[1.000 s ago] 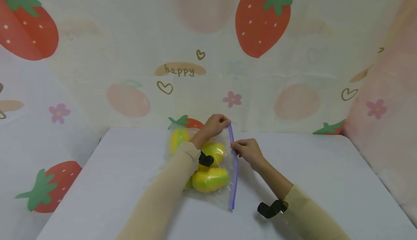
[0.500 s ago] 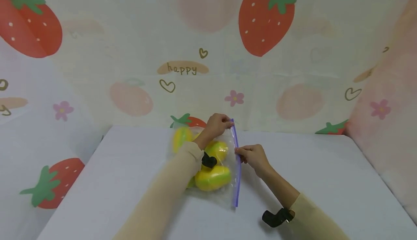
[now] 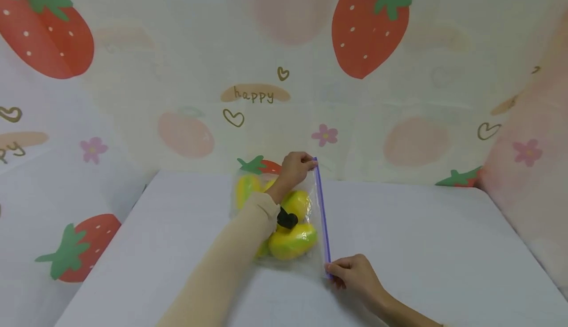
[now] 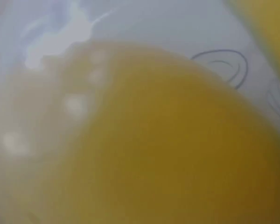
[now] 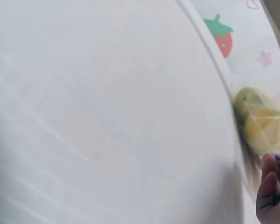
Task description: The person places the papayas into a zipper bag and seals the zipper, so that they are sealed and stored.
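Note:
A clear zip-top bag [image 3: 306,264] with a purple zip strip [image 3: 322,208] lies on the table, holding several yellow-green, mango-like fruits [image 3: 293,241]. At the strip's far end my left hand [image 3: 294,170] pinches the corner, its forearm crossing over the bag and hiding part of the fruit. My right hand [image 3: 358,278] pinches the strip at its near end between thumb and fingers. A blurred yellow fruit [image 4: 177,140] fills much of the left wrist view. In the right wrist view, the right hand [image 5: 273,193] shows at the lower right edge, beside the bagged fruit [image 5: 263,121].
The white table [image 3: 421,238] stretches out on both sides of the bag. Behind it hangs a backdrop [image 3: 355,105] printed with strawberries, hearts and flowers. A black wrist camera [image 3: 287,218] on the left wrist sits over the bag.
My right hand has slid along the purple strip from near its upper part to its near end. The left hand keeps its pinch on the far corner. The strip now looks straighter.

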### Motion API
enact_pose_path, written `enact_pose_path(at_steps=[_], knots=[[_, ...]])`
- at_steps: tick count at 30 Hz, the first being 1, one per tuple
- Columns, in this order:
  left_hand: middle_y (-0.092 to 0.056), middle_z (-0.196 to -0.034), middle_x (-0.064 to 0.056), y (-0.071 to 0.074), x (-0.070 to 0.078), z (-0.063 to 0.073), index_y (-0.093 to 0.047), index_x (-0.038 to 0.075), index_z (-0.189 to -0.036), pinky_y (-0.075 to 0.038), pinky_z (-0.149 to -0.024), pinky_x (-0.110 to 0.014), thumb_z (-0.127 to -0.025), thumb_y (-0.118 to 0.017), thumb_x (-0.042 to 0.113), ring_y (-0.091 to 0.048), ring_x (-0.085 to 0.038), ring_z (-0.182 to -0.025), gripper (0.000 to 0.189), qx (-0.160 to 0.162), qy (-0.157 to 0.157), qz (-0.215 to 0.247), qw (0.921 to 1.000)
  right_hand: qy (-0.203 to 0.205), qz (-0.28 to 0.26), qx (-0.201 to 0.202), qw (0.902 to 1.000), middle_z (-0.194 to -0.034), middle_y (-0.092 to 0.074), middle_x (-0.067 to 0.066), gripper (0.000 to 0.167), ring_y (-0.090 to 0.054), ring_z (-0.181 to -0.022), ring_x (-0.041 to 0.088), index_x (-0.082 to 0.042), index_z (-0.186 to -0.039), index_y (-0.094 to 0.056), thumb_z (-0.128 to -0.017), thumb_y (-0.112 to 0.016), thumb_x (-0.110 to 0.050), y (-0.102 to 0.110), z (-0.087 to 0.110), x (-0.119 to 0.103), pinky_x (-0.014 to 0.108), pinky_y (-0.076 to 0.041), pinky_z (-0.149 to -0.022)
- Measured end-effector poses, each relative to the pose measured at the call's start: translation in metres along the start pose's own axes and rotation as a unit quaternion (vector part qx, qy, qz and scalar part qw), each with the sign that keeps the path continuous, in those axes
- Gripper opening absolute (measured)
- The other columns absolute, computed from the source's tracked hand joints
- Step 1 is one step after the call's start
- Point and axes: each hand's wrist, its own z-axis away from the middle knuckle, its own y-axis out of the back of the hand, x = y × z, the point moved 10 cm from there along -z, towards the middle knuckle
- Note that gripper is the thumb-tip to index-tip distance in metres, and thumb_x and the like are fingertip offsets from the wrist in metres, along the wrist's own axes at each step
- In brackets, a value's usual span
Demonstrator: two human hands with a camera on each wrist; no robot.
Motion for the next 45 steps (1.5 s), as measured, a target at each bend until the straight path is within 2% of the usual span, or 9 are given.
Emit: enact_pose_path(at_steps=[7,11,13,19,23,31,39,42,45], knots=[[-0.072,-0.102,-0.01,-0.039,0.003,0.007,-0.07,0.005,-0.107,-0.053,-0.082,-0.027,-0.097,-0.06,0.022,-0.064,-0.019,-0.091,0.023,-0.05,-0.03,0.012,0.9982,-0.007,-0.023,-0.048,0.9986,-0.064,-0.069,0.002,0.028,-0.059,-0.055,0.008,0.01,-0.093,-0.073,-0.09,-0.068,-0.017,0.002,0.01,0.022,0.022,-0.048,-0.054],[-0.072,-0.103,-0.008,-0.048,0.003,0.009,-0.071,0.007,-0.108,-0.053,-0.083,-0.026,-0.097,-0.061,0.023,-0.063,-0.016,-0.09,0.022,-0.06,-0.032,0.017,0.9975,-0.011,-0.036,-0.058,0.9976,-0.065,-0.07,0.002,0.028,-0.061,-0.057,0.008,0.011,-0.096,-0.071,-0.088,-0.069,-0.016,0.005,0.012,0.027,0.023,-0.049,-0.056],[-0.071,-0.103,-0.008,-0.049,0.001,0.009,-0.071,0.007,-0.109,-0.053,-0.084,-0.028,-0.096,-0.061,0.023,-0.061,-0.017,-0.089,0.022,-0.065,-0.022,0.021,0.9974,-0.011,-0.042,-0.062,0.9971,-0.066,-0.07,0.002,0.028,-0.062,-0.058,0.009,0.011,-0.096,-0.071,-0.088,-0.07,-0.016,0.007,0.013,0.028,0.024,-0.05,-0.057],[-0.067,-0.108,-0.01,-0.048,-0.007,0.006,-0.066,0.006,-0.117,-0.051,-0.091,-0.034,-0.095,-0.062,0.021,-0.058,-0.019,-0.095,0.027,-0.11,0.017,0.023,0.9936,-0.03,-0.058,-0.059,0.9961,-0.065,-0.069,0.0,0.028,-0.061,-0.057,0.009,0.011,-0.096,-0.07,-0.087,-0.069,-0.015,0.015,0.014,0.028,0.024,-0.05,-0.056],[-0.067,-0.109,-0.01,-0.045,-0.011,0.004,-0.066,0.006,-0.119,-0.051,-0.093,-0.035,-0.095,-0.062,0.022,-0.058,-0.02,-0.097,0.028,-0.114,0.03,0.02,0.9928,-0.04,-0.072,-0.055,0.9951,-0.064,-0.068,-0.001,0.026,-0.06,-0.056,0.009,0.01,-0.094,-0.071,-0.086,-0.07,-0.015,0.015,0.012,0.027,0.024,-0.049,-0.055],[-0.067,-0.111,-0.011,-0.04,-0.013,0.008,-0.064,0.005,-0.121,-0.05,-0.096,-0.038,-0.096,-0.061,0.021,-0.06,-0.022,-0.101,0.03,-0.112,0.029,0.022,0.9931,-0.04,-0.072,-0.065,0.9944,-0.064,-0.067,-0.001,0.027,-0.06,-0.056,0.008,0.009,-0.095,-0.07,-0.087,-0.07,-0.016,0.017,0.01,0.028,0.024,-0.049,-0.056],[-0.067,-0.11,-0.012,-0.036,-0.014,0.012,-0.065,0.004,-0.117,-0.05,-0.096,-0.038,-0.096,-0.061,0.019,-0.059,-0.023,-0.099,0.026,-0.108,0.043,0.028,0.9929,-0.029,-0.073,-0.093,0.9926,-0.067,-0.068,-0.001,0.028,-0.061,-0.057,0.009,0.012,-0.097,-0.068,-0.088,-0.068,-0.015,0.013,0.007,0.03,0.023,-0.051,-0.056],[-0.067,-0.11,-0.012,-0.035,-0.013,0.011,-0.065,0.004,-0.118,-0.05,-0.095,-0.037,-0.096,-0.061,0.019,-0.06,-0.023,-0.099,0.026,-0.103,0.036,0.011,0.9939,-0.025,-0.078,-0.105,0.9911,-0.068,-0.068,-0.002,0.028,-0.061,-0.058,0.008,0.011,-0.097,-0.068,-0.089,-0.067,-0.016,0.01,0.005,0.03,0.023,-0.051,-0.056],[-0.067,-0.114,-0.012,-0.032,-0.006,0.01,-0.065,0.004,-0.121,-0.051,-0.096,-0.036,-0.097,-0.06,0.018,-0.06,-0.023,-0.102,0.028,-0.094,0.016,-0.009,0.9954,-0.026,-0.08,-0.118,0.9895,-0.069,-0.069,-0.002,0.028,-0.061,-0.059,0.008,0.011,-0.098,-0.068,-0.089,-0.067,-0.016,0.009,0.005,0.029,0.022,-0.051,-0.057]])
